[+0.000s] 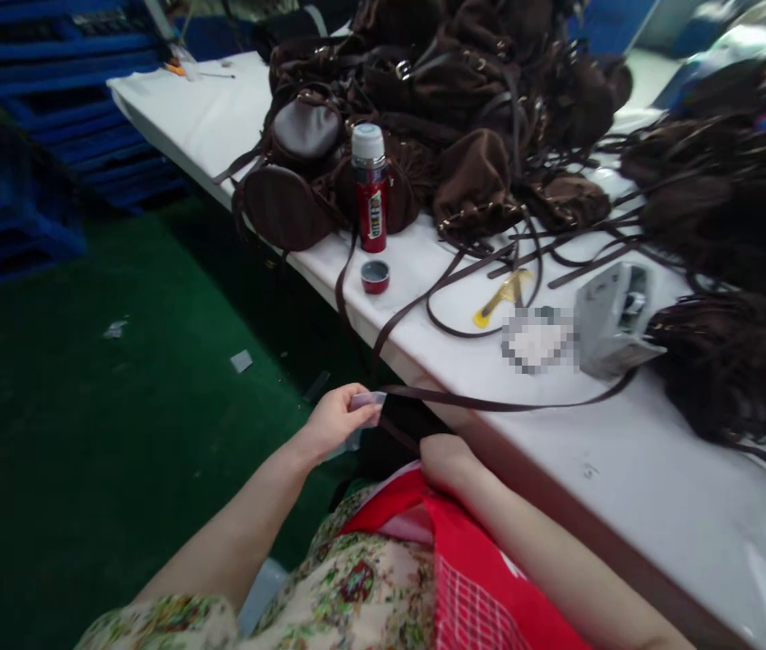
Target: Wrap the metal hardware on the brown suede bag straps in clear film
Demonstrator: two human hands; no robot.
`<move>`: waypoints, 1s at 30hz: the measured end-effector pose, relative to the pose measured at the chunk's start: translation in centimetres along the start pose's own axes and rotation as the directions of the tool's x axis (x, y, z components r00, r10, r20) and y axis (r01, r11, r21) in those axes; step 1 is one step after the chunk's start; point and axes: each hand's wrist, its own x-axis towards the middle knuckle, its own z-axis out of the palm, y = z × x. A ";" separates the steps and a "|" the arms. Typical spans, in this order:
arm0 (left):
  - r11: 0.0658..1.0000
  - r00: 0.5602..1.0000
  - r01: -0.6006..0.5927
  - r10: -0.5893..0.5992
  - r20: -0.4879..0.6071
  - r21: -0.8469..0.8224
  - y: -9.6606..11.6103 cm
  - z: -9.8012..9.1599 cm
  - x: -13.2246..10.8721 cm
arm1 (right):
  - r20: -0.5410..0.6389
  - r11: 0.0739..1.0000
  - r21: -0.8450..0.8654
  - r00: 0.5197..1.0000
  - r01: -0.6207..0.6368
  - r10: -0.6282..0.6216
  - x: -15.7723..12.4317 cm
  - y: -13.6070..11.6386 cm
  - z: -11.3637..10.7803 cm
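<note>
My left hand [335, 420] is below the table's front edge, fingers pinched on the pale tip of a thin dark brown strap [491, 402]. The strap runs right, over the white table [627, 451], toward a dark brown bag [735, 361]. My right hand [447, 460] is closed against my lap beside the same strap, above a dark piece; what its fingers hold is hidden. A red apron [464, 560] covers my lap.
A heap of brown drawstring bags [451, 99] fills the table's back. In front stand a red bottle [370, 190], its red cap [375, 276], a yellow tool [501, 296] and a grey device [613, 316]. Green floor [85, 406] and blue pallets [31, 108] lie left.
</note>
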 end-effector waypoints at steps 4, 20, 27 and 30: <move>0.999 0.992 0.029 -0.026 -0.126 0.025 0.6 -0.3 -0.1 | -0.138 0.992 0.093 0.988 0.085 -0.072 -1.1 0.5 -2.7; 0.999 0.988 -0.028 0.032 0.153 -0.032 1.2 3.0 -0.4 | -0.445 -0.037 0.895 0.896 0.444 -0.012 -7.8 1.4 -6.3; 1.000 0.999 0.011 -0.011 0.043 0.006 -0.5 4.1 -0.3 | -0.599 0.118 0.792 0.726 0.599 0.339 -10.0 2.7 -9.6; 0.993 0.998 -0.026 0.033 0.061 -0.112 -0.3 5.0 -0.3 | -0.380 0.089 0.925 0.899 0.369 0.217 -8.4 2.6 -8.3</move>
